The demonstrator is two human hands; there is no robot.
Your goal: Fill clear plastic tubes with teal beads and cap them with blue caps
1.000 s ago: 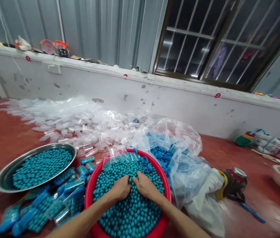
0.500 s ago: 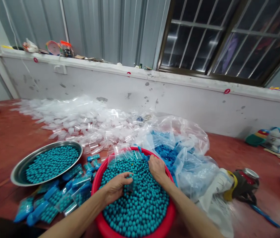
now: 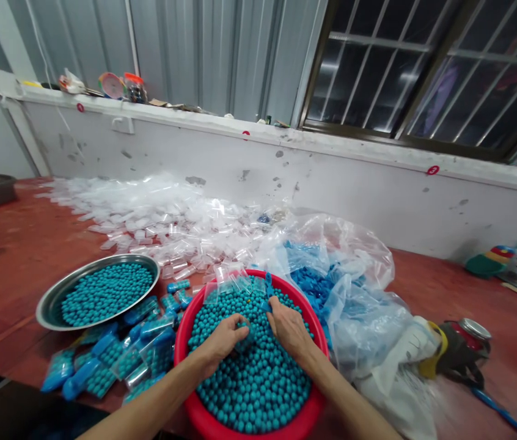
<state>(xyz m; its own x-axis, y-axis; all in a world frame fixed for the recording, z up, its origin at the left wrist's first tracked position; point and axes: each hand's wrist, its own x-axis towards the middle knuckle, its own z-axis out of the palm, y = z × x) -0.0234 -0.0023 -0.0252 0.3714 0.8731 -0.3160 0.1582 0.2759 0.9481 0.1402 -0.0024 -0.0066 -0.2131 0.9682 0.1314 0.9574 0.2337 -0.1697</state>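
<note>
Over the red tub, your right hand pinches a blue piece; your left hand curls at the tub's beads, its hold unclear. You seem to be fetching the piece; next likely calls for bringing both hands together.
</note>
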